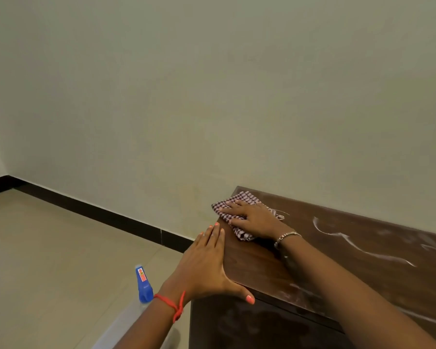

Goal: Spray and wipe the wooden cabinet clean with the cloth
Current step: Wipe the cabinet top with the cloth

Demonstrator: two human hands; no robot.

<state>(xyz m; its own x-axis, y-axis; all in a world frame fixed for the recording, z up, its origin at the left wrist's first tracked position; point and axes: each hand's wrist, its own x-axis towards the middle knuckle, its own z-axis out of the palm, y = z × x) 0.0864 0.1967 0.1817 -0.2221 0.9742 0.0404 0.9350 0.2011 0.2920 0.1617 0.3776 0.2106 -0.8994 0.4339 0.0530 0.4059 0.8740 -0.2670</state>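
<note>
Pressing cloth (233,206), right grip (256,219) flat (open)

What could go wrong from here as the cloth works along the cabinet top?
1. The right hand presses the checkered cloth at the far left corner of the cabinet top; white streaks remain to the right and may be missed.
2. The cloth overhangs that edge, so a further stroke could push it off.
3. The blue spray bottle stands on the floor beside the left hand, where the forearm might knock it over.
</note>
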